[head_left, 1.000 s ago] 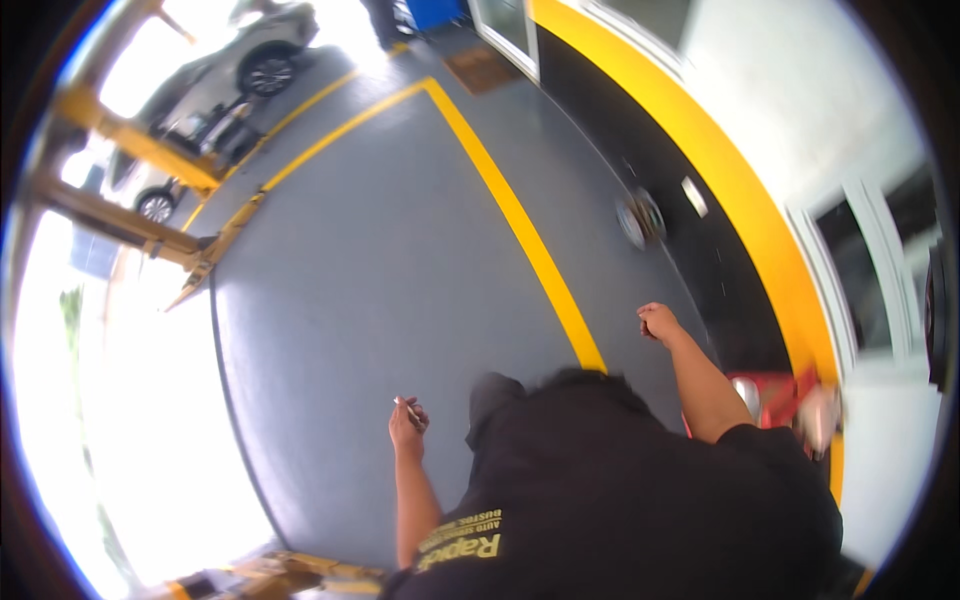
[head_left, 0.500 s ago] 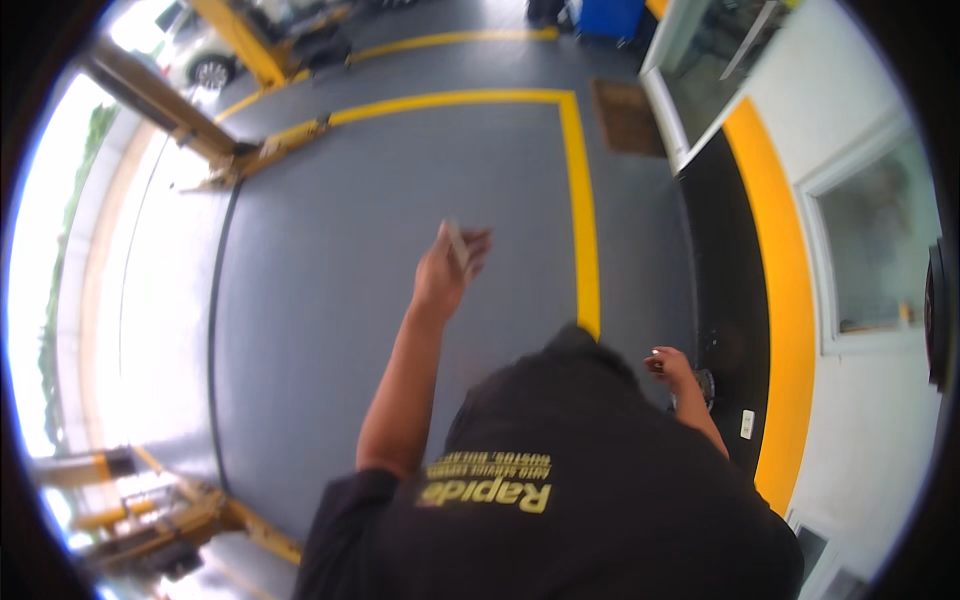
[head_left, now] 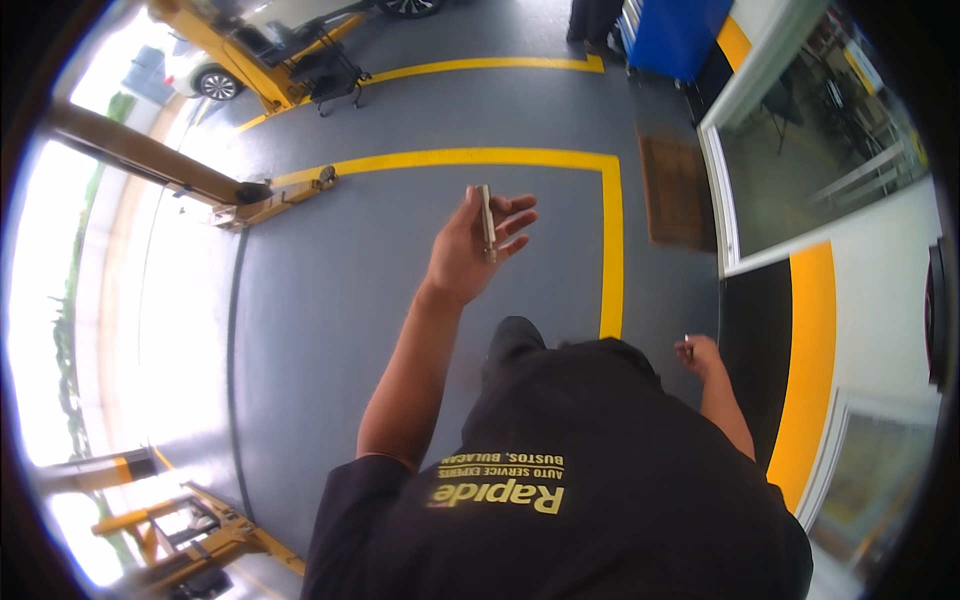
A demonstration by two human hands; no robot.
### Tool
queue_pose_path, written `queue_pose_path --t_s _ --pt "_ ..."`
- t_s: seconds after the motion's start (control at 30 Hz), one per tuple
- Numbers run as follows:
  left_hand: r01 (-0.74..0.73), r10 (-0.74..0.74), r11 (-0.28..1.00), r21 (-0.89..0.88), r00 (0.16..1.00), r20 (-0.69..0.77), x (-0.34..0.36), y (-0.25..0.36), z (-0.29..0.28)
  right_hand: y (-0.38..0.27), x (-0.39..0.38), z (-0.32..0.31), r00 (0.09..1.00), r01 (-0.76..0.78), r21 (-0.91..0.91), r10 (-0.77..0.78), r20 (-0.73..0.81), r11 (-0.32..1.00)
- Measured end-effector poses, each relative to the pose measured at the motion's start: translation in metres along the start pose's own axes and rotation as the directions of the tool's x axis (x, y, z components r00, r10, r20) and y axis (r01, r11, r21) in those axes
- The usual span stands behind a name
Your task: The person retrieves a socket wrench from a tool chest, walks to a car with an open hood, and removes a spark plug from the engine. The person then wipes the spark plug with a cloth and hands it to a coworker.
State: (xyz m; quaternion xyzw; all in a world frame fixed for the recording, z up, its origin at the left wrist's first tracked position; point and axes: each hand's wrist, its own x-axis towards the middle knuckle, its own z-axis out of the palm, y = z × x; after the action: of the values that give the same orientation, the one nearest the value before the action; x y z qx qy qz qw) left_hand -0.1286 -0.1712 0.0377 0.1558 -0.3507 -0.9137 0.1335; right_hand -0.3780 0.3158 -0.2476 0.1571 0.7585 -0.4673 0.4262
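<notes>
On the grey shop floor [head_left: 380, 300], from left to right:

Lift arms: yellow steel arms [head_left: 275, 200] lie flat on the floor at the far left, more of them [head_left: 190, 535] at the lower left — painted metal, hard-edged, scuffed.

Floor: smooth grey coating, slightly glossy, boxed by a yellow line [head_left: 610, 250] that turns a square corner ahead.

Left hand [head_left: 470, 250]: raised out in front at the end of a bare forearm, palm turned up. Its grip is half spread — the fingers [head_left: 515, 215] fan loosely while the thumb side pins a rod [head_left: 486, 222] across the palm.

Rod: short, slim, straight, pale metal with a dull sheen; it stands nearly upright in the picture, its top end clear of the hand.

Handling, as a judgement: so thin and smooth a piece could slip from a loose hold, so closing the fingers around its middle would carry it more safely.

Shirt [head_left: 590, 470]: black, soft cloth, fills the lower middle.

Right hand [head_left: 700, 352]: low beside the body, curled; something small and dark shows at its fingertips, too small to tell what. I cannot tell how tightly its grip closes.

Mat [head_left: 675, 190]: brown, rough-looking, rectangular, before a white-framed glass door [head_left: 810, 140].

Cabinet [head_left: 675, 35]: blue, boxy, at the top right.
</notes>
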Motion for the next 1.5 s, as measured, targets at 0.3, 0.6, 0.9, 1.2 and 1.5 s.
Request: queue_pose_path --t_s 0.3,0.6,0.9,1.2,1.5 --pt "-0.017 0.034 0.966 -0.257 0.997 0.062 0.301 0.12 -0.079 -0.435 0.152 0.142 0.836 0.539 -0.184 -0.548 -0.003 0.822" --pt "-0.02 0.047 0.988 0.151 0.983 -0.177 0.607 0.246 -0.155 -0.573 0.331 0.153 0.799 0.546 0.023 -0.512 -0.316 0.838" --pt "-0.081 0.099 0.995 0.065 0.93 -0.354 0.921 0.319 -0.195 -1.1 0.497 0.061 0.621 0.782 0.267 -0.675 -0.398 0.563" --pt "-0.203 0.218 0.976 0.08 0.882 -0.417 1.186 0.413 -0.184 -1.569 0.712 0.026 0.587 0.805 0.219 -0.793 -0.162 0.551" --pt "-0.153 0.131 0.988 -0.005 0.862 -0.49 1.445 0.511 -0.239 -1.722 0.936 -0.054 0.421 0.843 -0.16 -0.815 -0.399 0.513"
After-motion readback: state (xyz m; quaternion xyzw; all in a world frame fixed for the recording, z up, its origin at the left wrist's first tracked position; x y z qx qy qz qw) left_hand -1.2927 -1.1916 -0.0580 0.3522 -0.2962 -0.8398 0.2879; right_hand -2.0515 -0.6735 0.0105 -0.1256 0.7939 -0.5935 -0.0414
